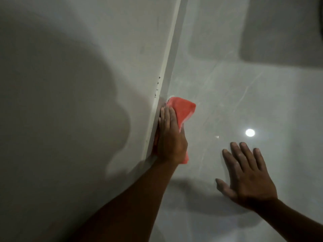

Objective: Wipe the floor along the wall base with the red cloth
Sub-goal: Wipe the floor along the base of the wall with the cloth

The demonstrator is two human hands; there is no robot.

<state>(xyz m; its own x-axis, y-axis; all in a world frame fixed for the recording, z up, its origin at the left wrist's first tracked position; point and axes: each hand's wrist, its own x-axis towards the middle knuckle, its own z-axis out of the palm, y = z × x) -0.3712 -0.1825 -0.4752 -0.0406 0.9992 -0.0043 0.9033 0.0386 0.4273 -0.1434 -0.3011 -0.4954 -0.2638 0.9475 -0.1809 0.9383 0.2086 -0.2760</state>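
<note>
The red cloth (pixel 183 110) lies on the glossy grey floor tiles (pixel 227 95), pushed up against the pale skirting strip (pixel 164 70) at the foot of the wall (pixel 70 75). My left hand (pixel 170 137) lies flat on top of the cloth, fingers pointing away from me and its edge touching the skirting. Part of the cloth sticks out beyond the fingertips and a little shows behind the wrist. My right hand (pixel 246 175) rests palm down on the floor to the right, fingers spread, holding nothing.
A few small dark specks (pixel 157 88) sit on the skirting just beyond the cloth. A ceiling light reflects as a bright spot (pixel 250 132) on the tiles. A dark shape (pixel 283 32) lies at the far right. My shadow falls across the wall.
</note>
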